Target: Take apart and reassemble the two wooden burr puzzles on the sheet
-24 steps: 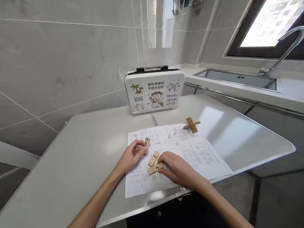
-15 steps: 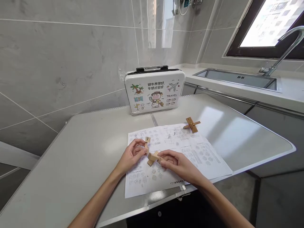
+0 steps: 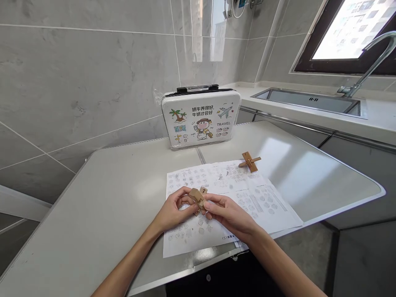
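Observation:
Wooden puzzle pieces are held together between my two hands, above a printed sheet; one piece bears the number 3. My left hand is closed on them from the left, thumb and fingers pinching. My right hand pinches them from the right. Fingers cover part of the pieces, so I cannot tell whether they interlock. The instruction sheet, covered in small line diagrams, lies flat underneath. At its far right edge sits a darker wooden cross-shaped puzzle, with its pieces joined.
A white cartoon-printed case with a black handle stands upright at the back of the grey folding table, near the tiled wall. To the right are a counter with a sink and a faucet.
My left hand has brought the piece marked 3 rightward against the pieces in my right hand. Both hands now meet around them. The cross-shaped puzzle has stayed put.

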Motion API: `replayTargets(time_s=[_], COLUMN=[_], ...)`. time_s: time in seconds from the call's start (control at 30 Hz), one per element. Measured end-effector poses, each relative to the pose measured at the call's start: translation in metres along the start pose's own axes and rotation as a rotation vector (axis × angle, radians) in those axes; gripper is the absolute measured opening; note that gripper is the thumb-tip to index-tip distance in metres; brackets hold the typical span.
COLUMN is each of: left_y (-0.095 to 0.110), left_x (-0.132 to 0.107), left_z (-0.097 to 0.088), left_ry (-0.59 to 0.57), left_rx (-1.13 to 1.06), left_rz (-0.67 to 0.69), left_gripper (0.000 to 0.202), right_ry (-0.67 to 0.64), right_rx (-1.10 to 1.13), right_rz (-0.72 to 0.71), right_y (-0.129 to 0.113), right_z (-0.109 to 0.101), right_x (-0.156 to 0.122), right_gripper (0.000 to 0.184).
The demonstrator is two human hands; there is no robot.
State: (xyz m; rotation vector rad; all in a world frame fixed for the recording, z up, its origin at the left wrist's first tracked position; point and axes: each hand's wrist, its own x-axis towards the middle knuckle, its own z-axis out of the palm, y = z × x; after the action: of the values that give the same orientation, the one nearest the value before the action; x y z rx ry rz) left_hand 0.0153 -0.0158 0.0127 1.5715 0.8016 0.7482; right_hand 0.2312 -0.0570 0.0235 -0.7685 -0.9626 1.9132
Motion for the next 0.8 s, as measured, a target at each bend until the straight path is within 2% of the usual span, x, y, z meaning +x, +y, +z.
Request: replayTargets(time_s=[0.1,0.23,0.4,0.47,0.53,0.63,0.8], left_y=[0.002,0.005,0.008,0.008,0.007,0.006,0.006], left_x=[-0.001,-0.001,-0.001,-0.001,-0.001,0.0,0.003], left_z=[-0.001,-0.006,-0.007,-0.007,-0.006,-0.006,-0.004], left_ry=[0.038,0.13,0.062,0.085,0.16,0.225,0.136], left_rx=[0.024,0.1,0.039,-0.028,-0.091,-0.197,-0.309], left_rz=[0.038,0.109,0.111,0.089,0.061,0.029,-0.07], left_gripper=[0.033,0.045,0.035,0.036,0.036,0.035,0.037], right_ry=[-0.02,-0.018,-0.046,-0.018,0.044,0.129,0.165], right_rx=[0.047,0.053,0.033,0.023,0.01,-0.032,-0.184], right_rz=[-0.016,0.022,0.08,0.092,0.086,0.022,-0.083], right_y=[-0.001,-0.004,0.001,0.005,0.007,0.005,-0.006], right_z=[0.0,0.001,0.006,0.006,0.005,0.003,0.002], right_x=[0.001,0.001,0.001,0.001,0.001,0.0,-0.008], right_gripper=[0.031,0.029,0.031,0.033,0.036,0.039,0.04])
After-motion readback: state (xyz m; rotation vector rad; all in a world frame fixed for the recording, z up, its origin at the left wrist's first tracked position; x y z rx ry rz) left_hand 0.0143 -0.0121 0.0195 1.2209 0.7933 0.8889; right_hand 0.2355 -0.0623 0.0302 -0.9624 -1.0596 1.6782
